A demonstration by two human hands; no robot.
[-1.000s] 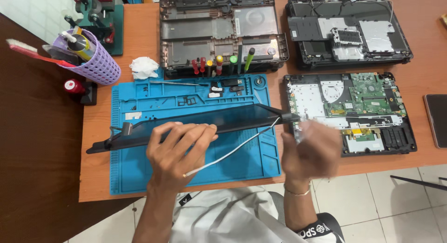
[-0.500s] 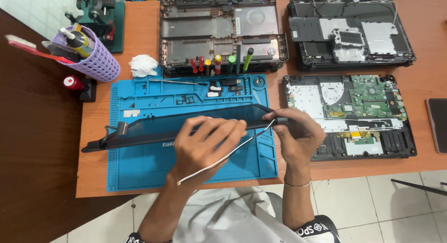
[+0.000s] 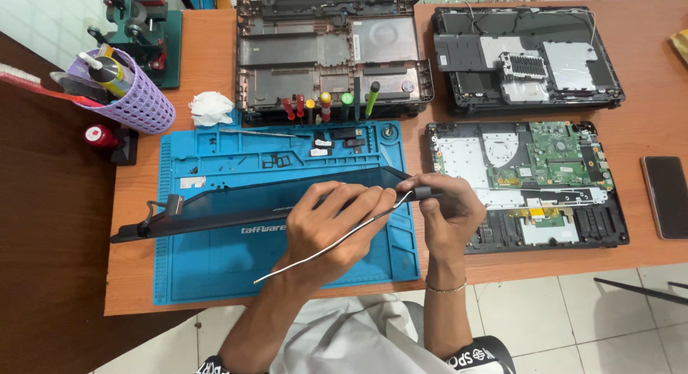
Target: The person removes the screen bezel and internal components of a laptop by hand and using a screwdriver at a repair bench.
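A long black laptop screen bezel panel (image 3: 236, 205) lies slanted across a blue repair mat (image 3: 215, 266). My left hand (image 3: 333, 227) rests on the panel's right part, fingers curled over its edge and pinching a thin white cable (image 3: 315, 252) that trails down toward the mat's front. My right hand (image 3: 448, 212) grips the panel's right end, by the hinge corner, where the cable starts. A short dark cable connector (image 3: 172, 202) hangs at the panel's left end.
An opened laptop base with a green circuit board (image 3: 530, 180) sits right of the mat. Two black laptop shells (image 3: 333, 51) (image 3: 527, 58) lie behind. Screwdrivers (image 3: 326, 105) stand in a row, small parts (image 3: 322, 144) lie on the mat, and a purple basket (image 3: 136, 94), white tissue (image 3: 210, 107) and dark phone (image 3: 666, 196) surround.
The panel has shifted left and lower across the mat. My left hand slid right along it to the cable, and my right hand closed on the hinge end.
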